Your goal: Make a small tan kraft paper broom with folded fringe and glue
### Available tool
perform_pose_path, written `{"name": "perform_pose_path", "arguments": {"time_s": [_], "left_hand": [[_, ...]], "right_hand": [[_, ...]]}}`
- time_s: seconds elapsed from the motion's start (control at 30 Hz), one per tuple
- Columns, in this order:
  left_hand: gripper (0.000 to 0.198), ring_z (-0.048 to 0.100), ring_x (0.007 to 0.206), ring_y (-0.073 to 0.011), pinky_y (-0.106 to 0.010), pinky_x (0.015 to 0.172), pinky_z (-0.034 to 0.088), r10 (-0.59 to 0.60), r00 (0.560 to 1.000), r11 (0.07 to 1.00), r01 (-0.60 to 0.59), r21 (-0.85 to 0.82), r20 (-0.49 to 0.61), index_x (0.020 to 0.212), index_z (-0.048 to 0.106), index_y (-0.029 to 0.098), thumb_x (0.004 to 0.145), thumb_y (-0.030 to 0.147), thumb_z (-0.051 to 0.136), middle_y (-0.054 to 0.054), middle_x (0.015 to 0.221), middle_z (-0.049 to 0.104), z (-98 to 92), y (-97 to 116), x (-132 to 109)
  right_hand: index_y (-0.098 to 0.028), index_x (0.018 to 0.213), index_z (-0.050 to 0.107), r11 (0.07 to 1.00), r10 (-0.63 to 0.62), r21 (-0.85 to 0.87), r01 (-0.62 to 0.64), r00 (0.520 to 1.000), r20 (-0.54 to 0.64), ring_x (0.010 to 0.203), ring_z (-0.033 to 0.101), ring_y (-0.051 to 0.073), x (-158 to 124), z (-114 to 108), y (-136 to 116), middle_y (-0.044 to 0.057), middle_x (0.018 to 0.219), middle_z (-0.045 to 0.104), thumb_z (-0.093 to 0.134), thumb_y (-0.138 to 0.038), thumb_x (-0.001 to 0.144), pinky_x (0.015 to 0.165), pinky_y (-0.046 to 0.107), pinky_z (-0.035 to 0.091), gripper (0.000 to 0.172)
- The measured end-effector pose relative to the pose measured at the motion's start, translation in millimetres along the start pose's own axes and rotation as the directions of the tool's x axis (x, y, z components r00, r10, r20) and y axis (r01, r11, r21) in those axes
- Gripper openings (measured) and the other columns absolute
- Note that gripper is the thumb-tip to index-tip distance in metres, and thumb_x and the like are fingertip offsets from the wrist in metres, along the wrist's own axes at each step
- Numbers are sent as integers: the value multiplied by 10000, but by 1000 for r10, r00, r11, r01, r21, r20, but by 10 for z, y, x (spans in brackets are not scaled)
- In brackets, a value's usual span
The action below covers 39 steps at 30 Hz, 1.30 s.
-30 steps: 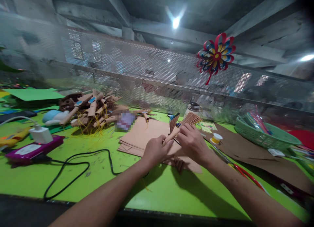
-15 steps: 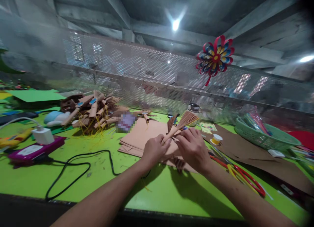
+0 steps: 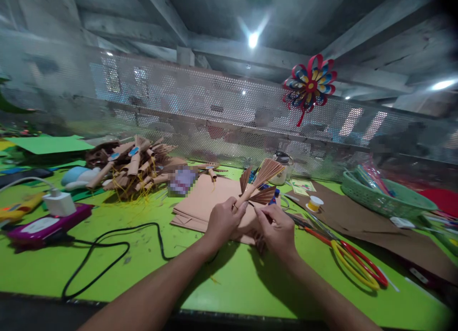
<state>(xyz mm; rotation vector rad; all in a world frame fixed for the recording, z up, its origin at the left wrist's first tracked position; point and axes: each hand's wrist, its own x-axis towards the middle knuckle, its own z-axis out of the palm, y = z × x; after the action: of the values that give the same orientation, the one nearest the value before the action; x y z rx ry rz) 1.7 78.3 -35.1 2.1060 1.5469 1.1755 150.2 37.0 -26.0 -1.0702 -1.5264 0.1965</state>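
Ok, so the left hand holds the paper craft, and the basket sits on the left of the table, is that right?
Wrong side: in the head view, the basket sits on the right of the table. The left hand does hold the paper craft.

Left grip [image 3: 222, 222] holds pleated paper craft [image 3: 252, 187]; right grip [image 3: 278, 228] near;

A ceiling lamp [image 3: 253, 40] glows above a long perforated partition [image 3: 171, 90].
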Motion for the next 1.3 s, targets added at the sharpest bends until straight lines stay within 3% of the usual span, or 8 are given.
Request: {"name": "perform_pose_path", "arguments": {"time_s": [0.07, 0.13, 0.2, 0.3, 0.4, 0.57, 0.7, 1.3], "left_hand": [[342, 448, 501, -112, -212, 502, 264, 1, 1000, 1000, -1, 2, -9, 716, 563, 186, 845, 477, 440, 20, 530, 495, -2, 3, -2], [346, 449, 502, -112, -213, 506, 268, 4, 1000, 1000, -4, 7, -12, 716, 564, 185, 846, 480, 439, 19, 534, 495, 2, 8, -6], [354, 446, 498, -112, -214, 505, 269, 10, 1000, 1000, -10, 8, -6, 720, 565, 184, 849, 486, 432, 19, 534, 491, 8, 12, -11], [362, 444, 494, -114, -216, 499, 266, 14, 1000, 1000, -14, 13, 4, 725, 565, 185, 851, 493, 423, 19, 532, 490, 15, 15, -15], [347, 453, 494, -117, -218, 496, 261, 6, 1000, 1000, -6, 30, 16, 738, 569, 189, 849, 487, 430, 17, 539, 503, 14, 20, -19], [327, 479, 497, -126, -223, 490, 246, 2, 999, 997, -5, 81, 45, 779, 574, 199, 853, 483, 429, 6, 558, 543, 16, 24, -31], [343, 511, 520, -139, -228, 498, 248, 20, 999, 990, -26, 136, 42, 795, 577, 203, 853, 503, 421, -10, 583, 575, 27, 8, -36], [364, 512, 519, -140, -229, 503, 257, 5, 998, 991, -13, 134, 59, 785, 595, 194, 862, 495, 407, -11, 576, 574, -6, 44, -36]], "right_hand": [[-156, 657, 623, 932, 311, 187, -311, 950, 28, 560, 478, 117, 25, 3, 19, 4, 595, 548, 629, -403, 772, 541, 245, 398, 273], [-161, 689, 594, 710, 563, 411, -571, 812, 155, 514, 467, 97, 80, -10, 65, -6, 597, 556, 656, -465, 734, 476, 218, 378, 314], [-170, 751, 577, 481, 623, 570, -666, 717, 313, 508, 481, 83, 147, -39, 111, -6, 661, 587, 685, -470, 708, 453, 199, 380, 321], [-182, 854, 588, 355, 521, 674, -648, 735, 433, 541, 517, 71, 230, -86, 130, -10, 756, 617, 733, -381, 689, 470, 182, 409, 296], [-172, 876, 606, 376, 473, 697, -610, 773, 422, 558, 545, 73, 264, -94, 96, -13, 772, 631, 758, -313, 664, 480, 178, 430, 296], [-123, 773, 625, 513, 536, 645, -566, 798, 274, 512, 545, 83, 247, -17, 91, -6, 624, 616, 773, -337, 629, 455, 183, 434, 297], [-112, 766, 635, 600, 513, 582, -549, 822, 248, 508, 553, 93, 239, 6, 125, 11, 599, 627, 756, -365, 647, 462, 197, 443, 304], [-112, 777, 636, 563, 511, 623, -543, 821, 255, 502, 566, 103, 228, 28, 99, 19, 599, 638, 769, -364, 627, 485, 215, 473, 321]]}}
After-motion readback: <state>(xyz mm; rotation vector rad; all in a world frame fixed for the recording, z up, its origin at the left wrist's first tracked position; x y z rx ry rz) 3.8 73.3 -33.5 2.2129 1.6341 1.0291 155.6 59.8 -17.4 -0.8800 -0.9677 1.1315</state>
